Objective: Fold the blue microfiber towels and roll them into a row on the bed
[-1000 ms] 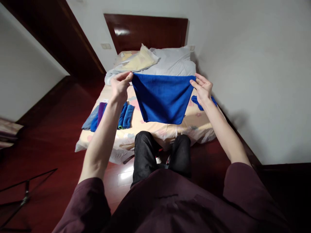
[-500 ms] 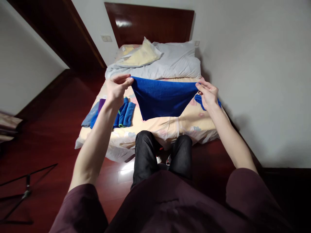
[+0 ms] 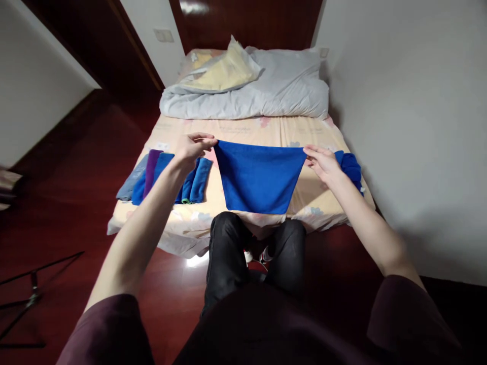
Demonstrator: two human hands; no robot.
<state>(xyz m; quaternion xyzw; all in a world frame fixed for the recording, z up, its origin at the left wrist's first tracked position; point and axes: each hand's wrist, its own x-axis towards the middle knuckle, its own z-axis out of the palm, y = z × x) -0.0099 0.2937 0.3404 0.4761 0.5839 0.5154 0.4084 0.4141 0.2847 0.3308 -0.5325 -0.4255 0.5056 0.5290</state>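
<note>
We have lowered the blue cloth [image 3: 262, 177], its top edge now well clear of the grey bedding [image 3: 292, 94] in our view, leaving it spread over the bed's [image 3: 258, 129] near side, left hand [image 3: 193, 149] and right hand [image 3: 321, 161] each pinching an upper corner.

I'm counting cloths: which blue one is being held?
The broad blue cloth, stretched between left hand and right hand; other blue cloths lie folded or bunched.
</note>
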